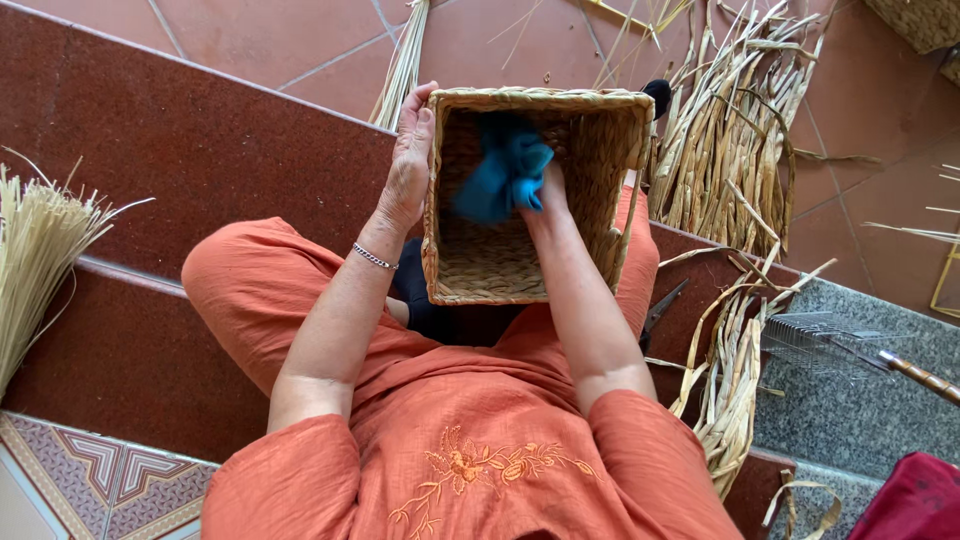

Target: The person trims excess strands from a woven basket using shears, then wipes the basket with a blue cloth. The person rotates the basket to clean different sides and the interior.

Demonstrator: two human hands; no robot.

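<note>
— Where is the woven basket [500,265] right now?

— It rests on the person's lap, tipped so its open mouth faces up toward the head camera. It is square, plaited from pale straw, and it sits between the knees, over the dark red step [150,150] the person is seated on.

— What are the hands doing?

— The left hand [408,165] lies along the outside of the basket's left wall, fingers closed flat against it with the fingertips hooked over the far left corner of the rim. A thin bracelet [374,257] sits on that wrist. The right hand [548,195] is reached down inside the basket, fingers bunched tight around a blue cloth [502,172], which is pressed against the inner wall near the far edge.

— Is the cloth touching the bottom of the basket?

— Hard to say; the cloth is blurred, so it may be against the back wall only.

— What else lies about?

— A bundle of dried flat reeds [730,150] is spread on the tiled floor just beyond the basket's right side, and another braid of them [735,390] runs along the right edge of the step. A pair of scissors [660,312] pokes out beside the right forearm. A wire rack [815,345] sits on the grey stone at the right, and a sheaf of thin pale straw [35,255] fans out at the left edge of the step.
</note>
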